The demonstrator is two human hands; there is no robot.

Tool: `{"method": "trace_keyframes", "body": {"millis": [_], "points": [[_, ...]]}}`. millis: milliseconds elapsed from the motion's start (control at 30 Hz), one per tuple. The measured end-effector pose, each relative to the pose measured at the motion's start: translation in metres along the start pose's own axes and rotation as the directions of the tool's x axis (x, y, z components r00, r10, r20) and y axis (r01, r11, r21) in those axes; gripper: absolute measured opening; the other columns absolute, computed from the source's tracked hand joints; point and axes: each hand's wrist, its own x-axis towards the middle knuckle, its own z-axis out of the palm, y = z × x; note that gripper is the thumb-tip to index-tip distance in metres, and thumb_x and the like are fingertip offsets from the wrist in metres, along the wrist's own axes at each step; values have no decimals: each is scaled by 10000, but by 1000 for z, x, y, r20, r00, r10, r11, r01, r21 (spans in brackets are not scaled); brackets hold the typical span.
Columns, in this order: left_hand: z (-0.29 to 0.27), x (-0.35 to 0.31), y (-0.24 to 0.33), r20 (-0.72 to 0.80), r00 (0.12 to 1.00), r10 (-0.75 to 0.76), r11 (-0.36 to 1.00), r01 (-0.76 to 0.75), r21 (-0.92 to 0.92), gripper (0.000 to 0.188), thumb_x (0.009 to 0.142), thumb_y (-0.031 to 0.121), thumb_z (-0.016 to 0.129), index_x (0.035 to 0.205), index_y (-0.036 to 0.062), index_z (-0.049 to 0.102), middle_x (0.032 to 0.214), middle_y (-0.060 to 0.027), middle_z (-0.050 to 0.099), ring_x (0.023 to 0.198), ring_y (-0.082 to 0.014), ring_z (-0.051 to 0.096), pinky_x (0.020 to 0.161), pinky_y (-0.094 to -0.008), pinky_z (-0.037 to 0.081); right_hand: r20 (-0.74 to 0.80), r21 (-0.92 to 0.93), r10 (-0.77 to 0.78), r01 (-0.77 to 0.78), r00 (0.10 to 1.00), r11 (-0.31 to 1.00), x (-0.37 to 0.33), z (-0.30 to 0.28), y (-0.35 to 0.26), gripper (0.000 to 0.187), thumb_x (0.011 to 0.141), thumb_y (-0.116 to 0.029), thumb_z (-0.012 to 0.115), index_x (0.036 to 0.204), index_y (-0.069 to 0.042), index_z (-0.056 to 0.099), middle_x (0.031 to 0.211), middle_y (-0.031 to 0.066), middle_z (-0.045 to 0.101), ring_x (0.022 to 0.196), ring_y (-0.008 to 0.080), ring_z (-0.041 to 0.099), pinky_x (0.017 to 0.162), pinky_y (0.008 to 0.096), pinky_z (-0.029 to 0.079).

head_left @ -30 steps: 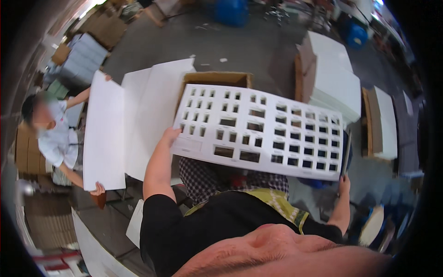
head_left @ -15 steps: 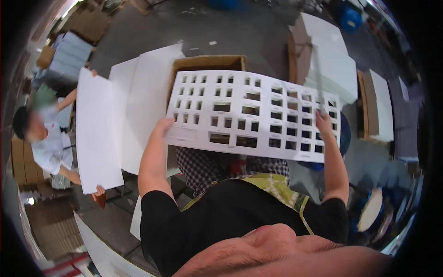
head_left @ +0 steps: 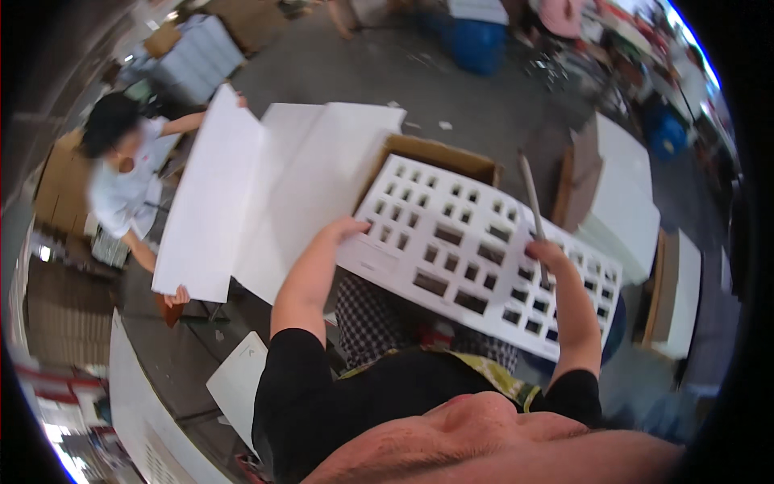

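Note:
A white board (head_left: 506,278) with many rectangular cut-outs slants across in front of me. My left hand (head_left: 348,227) is closed on its upper left edge, thumb on the face. Over the board's right half, my right hand (head_left: 548,254) is closed round a thin grey rod (head_left: 530,194), which sticks up and away from the fist. Whether that hand also touches the board, I cannot tell. Beneath the board's far edge shows an open brown cardboard box (head_left: 443,157), its inside mostly hidden.
Large white sheets (head_left: 314,177) lie left of the box. Further left, a co-worker (head_left: 125,194) holds up another white sheet (head_left: 210,206) with both hands. A stack of white sheets (head_left: 625,194) stands at the right. A blue drum (head_left: 480,48) stands at the back.
The view has swung, shifting the scene rightward. The board now tilts down to the right, and my right hand has moved from near its right end inward over the face with the rod.

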Motion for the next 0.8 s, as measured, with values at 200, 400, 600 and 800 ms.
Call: {"method": "trace_keyframes", "body": {"millis": [200,400,600,800], "points": [[2,7,-3,-45,999,26,1000,-25,17,393,801,307,667,1091,42,651,1003,-151,670,849,-272,660,749,-406,520,114,4,-3,3,993,1000,-6,16,-24,258,810,-118,584,1065,-94,559,927,39,552,878,145,516,773,300,422],[4,15,-11,35,997,66,990,-62,-127,370,820,267,647,1121,53,632,1008,-147,671,844,-280,667,733,-431,524,230,40,183,-197,956,980,-11,19,-52,370,757,-86,568,1121,-153,578,982,46,506,919,162,464,767,321,398],[9,27,-12,-189,962,196,924,-117,363,318,744,210,662,1021,55,670,978,-165,677,879,-276,664,771,-382,517,233,171,163,-205,959,964,16,31,-32,311,756,-128,591,1066,-153,580,924,33,499,859,153,461,711,301,390],[13,1,1,-322,912,256,923,-131,362,331,695,182,672,996,42,672,983,-186,664,912,-330,642,796,-385,507,-15,81,-185,186,983,979,-4,51,-26,182,769,-125,644,916,-105,539,768,-3,513,704,108,472,634,274,394]]}}
